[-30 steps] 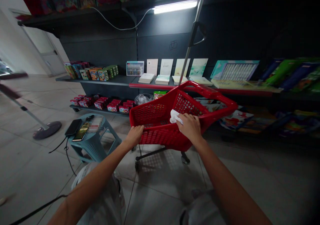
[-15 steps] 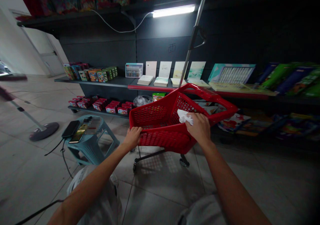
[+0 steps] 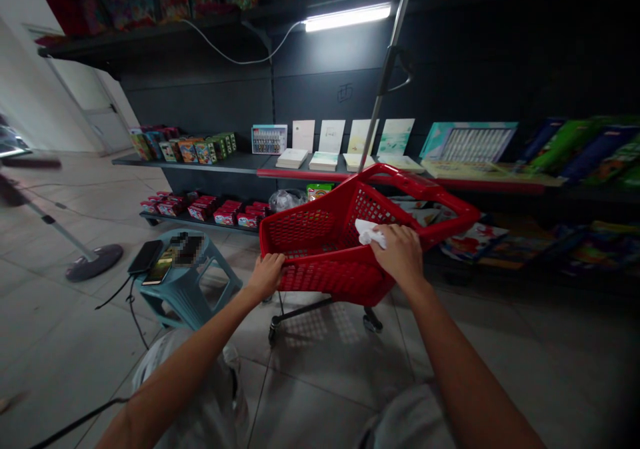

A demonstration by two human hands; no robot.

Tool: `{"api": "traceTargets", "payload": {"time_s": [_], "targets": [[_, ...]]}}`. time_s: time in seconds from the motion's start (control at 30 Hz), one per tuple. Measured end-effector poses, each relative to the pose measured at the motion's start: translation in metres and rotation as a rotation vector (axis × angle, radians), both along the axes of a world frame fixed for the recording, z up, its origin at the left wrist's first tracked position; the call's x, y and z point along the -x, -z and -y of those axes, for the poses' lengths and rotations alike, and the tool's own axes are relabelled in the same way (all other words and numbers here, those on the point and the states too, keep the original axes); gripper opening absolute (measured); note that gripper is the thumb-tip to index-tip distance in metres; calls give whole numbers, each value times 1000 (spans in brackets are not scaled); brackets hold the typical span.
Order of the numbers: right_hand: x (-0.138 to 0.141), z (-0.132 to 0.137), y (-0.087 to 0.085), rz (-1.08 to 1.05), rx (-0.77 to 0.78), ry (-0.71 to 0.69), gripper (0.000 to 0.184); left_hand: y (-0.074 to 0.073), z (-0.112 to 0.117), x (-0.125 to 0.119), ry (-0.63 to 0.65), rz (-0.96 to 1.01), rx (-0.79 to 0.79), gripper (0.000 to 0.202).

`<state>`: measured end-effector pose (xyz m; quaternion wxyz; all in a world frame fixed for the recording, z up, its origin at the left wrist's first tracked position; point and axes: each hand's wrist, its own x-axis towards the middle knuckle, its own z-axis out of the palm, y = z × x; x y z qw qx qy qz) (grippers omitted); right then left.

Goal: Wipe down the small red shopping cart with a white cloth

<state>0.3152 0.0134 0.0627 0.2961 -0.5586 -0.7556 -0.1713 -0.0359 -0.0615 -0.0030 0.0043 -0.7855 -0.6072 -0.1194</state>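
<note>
A red plastic shopping cart [image 3: 335,277] with a lattice basket stands in front of me on black legs with casters. My left hand [image 3: 269,274] grips its near rim at the left corner, fingers curled over the edge. Farther right along the same rim, my right hand [image 3: 400,252] is closed on a crumpled white tissue [image 3: 369,233], which hangs over the inner side of the rim. The cart's red handle [image 3: 445,199] rises to the right of that hand. No other item shows inside the basket.
A blue-grey stool [image 3: 187,292] at left carries phones [image 3: 159,267] and a black power bank-like block [image 3: 145,256]. Behind the cart, a dark shelf [image 3: 240,162] holds boxes and notebooks [image 3: 323,161]. A metal pole [image 3: 374,122] rises behind the basket. A fan-like stand base [image 3: 95,262] sits far left.
The view has shifted very slightly. Both hands keep their places on the cart's rim, and the tissue has hardly moved.
</note>
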Motion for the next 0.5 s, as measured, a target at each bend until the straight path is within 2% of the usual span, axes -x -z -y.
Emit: {"api": "traceTargets", "payload": {"time_s": [0.1, 0.17, 0.2, 0.27, 0.37, 0.4, 0.5], "targets": [[-1, -1, 1, -4, 7, -12, 25, -8, -5, 12, 63, 64, -35, 32], [-2, -3, 2, -1, 9, -23, 25, -17, -14, 33, 36, 126, -113, 39], [-2, -3, 2, 1, 7, -28, 25, -21, -20, 48, -26, 148, -158, 41], [-3, -4, 3, 7, 3, -33, 25, -28, -32, 90, -251, 181, -224, 40], [-3, -3, 4, 30, -2, -28, 25, -28, -41, 164, -604, 123, -197, 36], [-3, -3, 4, 41, -5, -27, 26, -25, -41, 188, -684, 108, -147, 37], [-3, -3, 4, 71, -9, -25, 25, -13, -35, 242, -787, 105, -73, 42]]}}
